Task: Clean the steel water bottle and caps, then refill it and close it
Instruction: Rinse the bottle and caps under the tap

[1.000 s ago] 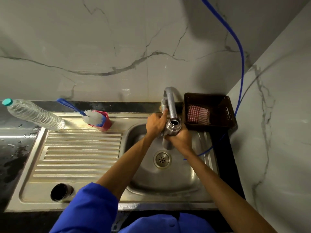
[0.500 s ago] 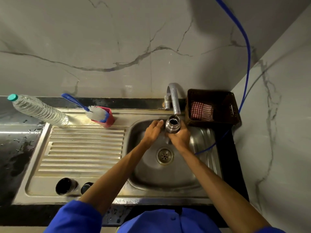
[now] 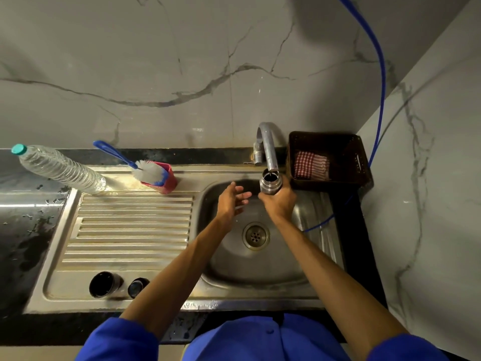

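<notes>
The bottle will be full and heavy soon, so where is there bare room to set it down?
The ribbed drainboard is free between the pink cup and the two caps. Crowded: its front edge and the brown basket.

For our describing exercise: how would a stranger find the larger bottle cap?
Start at the steel sink and move left onto its ribbed draining board. On the flat strip nearest the person lie two dark caps; the larger cap is the left one, wider than the smaller cap.
</notes>
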Demonstrator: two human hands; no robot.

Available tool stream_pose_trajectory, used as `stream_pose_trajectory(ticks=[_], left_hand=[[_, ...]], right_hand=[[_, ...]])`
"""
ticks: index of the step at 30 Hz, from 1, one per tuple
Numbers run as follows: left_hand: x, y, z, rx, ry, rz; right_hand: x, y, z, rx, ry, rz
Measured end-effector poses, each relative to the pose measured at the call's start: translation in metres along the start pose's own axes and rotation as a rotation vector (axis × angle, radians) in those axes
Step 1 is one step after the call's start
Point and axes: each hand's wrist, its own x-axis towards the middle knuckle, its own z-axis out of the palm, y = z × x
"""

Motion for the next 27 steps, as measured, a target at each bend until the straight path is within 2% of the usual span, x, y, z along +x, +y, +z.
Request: stream_pose_trajectory(ticks=[3,7,11,15,18,22,27], left_hand=[[0.004,-0.002,-0.001,0.018,-0.003,-0.005],[0.01,-0.003,-0.006,0.016,0.01,0.006],[0.007,-0.005,-0.011,-0.058,0.042,-0.071],[0.003,-0.008,-0.013,-0.058,0.051,-0.073],[0.002,-0.009,-0.016,-0.057,0.062,-0.073],[-0.002,-0.01,-0.016,-0.019,0.043,-0.034],[-0.006,-0.011,-0.021,0.135,0.068,0.075]], right_hand=[[0.007,-0.005,0.001,-0.021,-0.083,-0.013],[0.013,-0.009,0.0,0.074,0.035,0.082],[0.011,-0.005,0.004,0.025,-0.014,0.028],[0.011,0.0,0.006,0.048,0.04,0.039],[0.008,-0.003,0.008,0.024,-0.012,-0.034],[0.006,-0.005,0.005,0.114,0.126,0.001],[0.002,0.006,0.009,0.086,0.079,-0.042]])
